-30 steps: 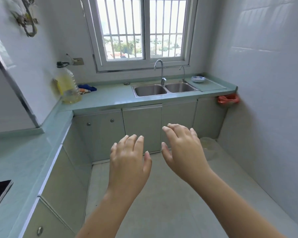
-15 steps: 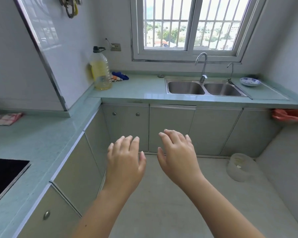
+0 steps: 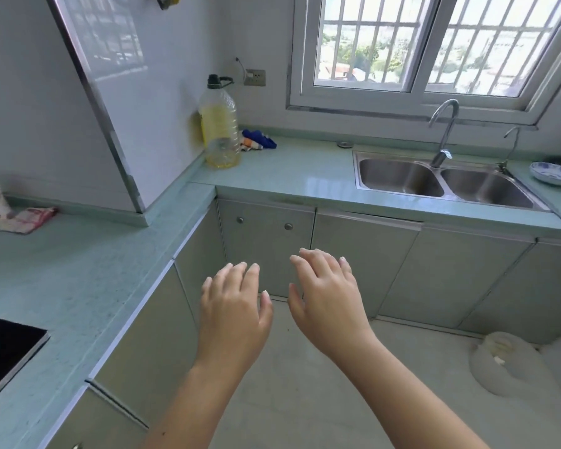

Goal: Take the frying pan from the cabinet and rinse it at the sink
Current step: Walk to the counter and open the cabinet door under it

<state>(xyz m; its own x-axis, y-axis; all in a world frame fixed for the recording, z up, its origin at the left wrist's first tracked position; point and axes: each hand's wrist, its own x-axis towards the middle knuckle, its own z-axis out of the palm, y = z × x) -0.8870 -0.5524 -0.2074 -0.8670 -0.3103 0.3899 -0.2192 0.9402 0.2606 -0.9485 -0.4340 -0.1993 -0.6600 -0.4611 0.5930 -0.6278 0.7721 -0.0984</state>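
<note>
My left hand (image 3: 234, 306) and my right hand (image 3: 329, 296) hover side by side over the floor, palms down, fingers spread, holding nothing. Beyond them stand pale green base cabinets (image 3: 266, 251) with all doors closed; the corner pair has two small round knobs. No frying pan is visible. A steel double sink (image 3: 399, 178) with a curved tap (image 3: 442, 134) is set into the green counter at the back right, below the window.
A large bottle of yellow oil (image 3: 220, 124) and a blue cloth (image 3: 259, 140) stand in the counter corner. A blue-patterned bowl (image 3: 554, 173) sits right of the sink. A black hob (image 3: 4, 351) is at left. A white plastic container (image 3: 506, 361) lies on the floor at right.
The view has swung left and closer to the corner cabinets; the left counter and hob have come into sight. Both hands stay empty in the same spread pose.
</note>
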